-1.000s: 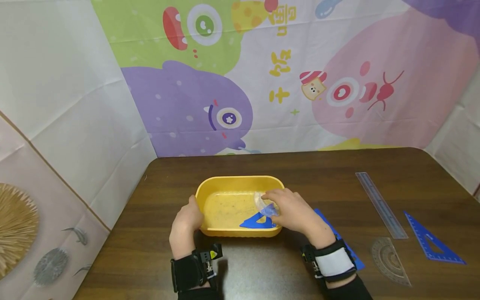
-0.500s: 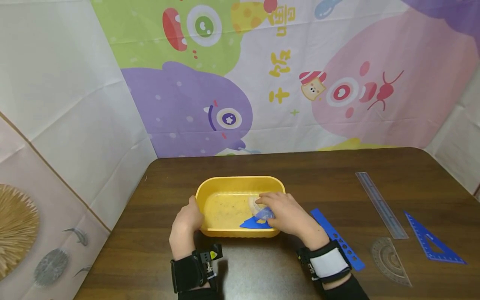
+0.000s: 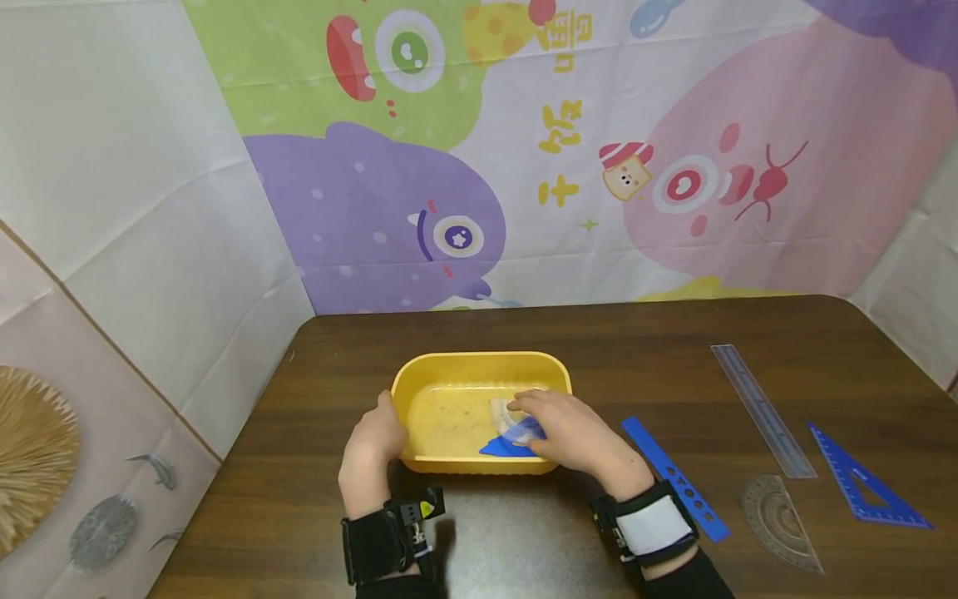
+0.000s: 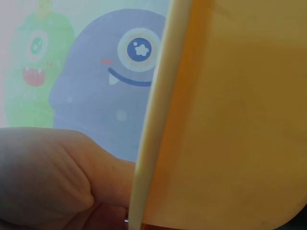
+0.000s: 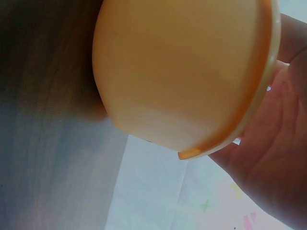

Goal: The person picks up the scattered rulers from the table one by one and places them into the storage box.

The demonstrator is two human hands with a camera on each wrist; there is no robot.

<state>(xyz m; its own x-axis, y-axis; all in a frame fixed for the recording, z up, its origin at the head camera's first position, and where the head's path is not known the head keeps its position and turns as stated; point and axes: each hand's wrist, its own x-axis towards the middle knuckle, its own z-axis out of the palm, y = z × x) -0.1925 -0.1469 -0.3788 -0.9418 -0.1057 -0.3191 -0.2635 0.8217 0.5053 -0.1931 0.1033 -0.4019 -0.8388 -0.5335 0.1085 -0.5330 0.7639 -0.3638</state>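
Observation:
A yellow plastic tray (image 3: pixel 441 399) sits on the table. My left hand (image 3: pixel 372 441) grips its left end; in the left wrist view the hand (image 4: pixel 57 177) lies against the outside of the rim (image 4: pixel 156 110). Over the right part of the tray, my right hand (image 3: pixel 580 433) holds a clear protractor (image 3: pixel 500 413) between fingers and thumb. The protractor overlaps a blue set square (image 3: pixel 503 448) in the tray, and the blue shows through it. In the right wrist view the tray's outer wall (image 5: pixel 177 72) hides the fingertips of my right hand (image 5: pixel 276 143).
Right of the tray, a blue ruler with holes (image 3: pixel 677 482) lies partly behind my right wrist. Farther right are a clear ruler (image 3: pixel 763 412), another clear protractor (image 3: pixel 774 507) and a blue set square (image 3: pixel 841 474). A cartoon-printed cloth (image 3: pixel 569 249) hangs behind the table.
My right hand has moved slightly left and down with the clear protractor, deeper into the tray over the blue set square. My left hand has stayed on the tray's end.

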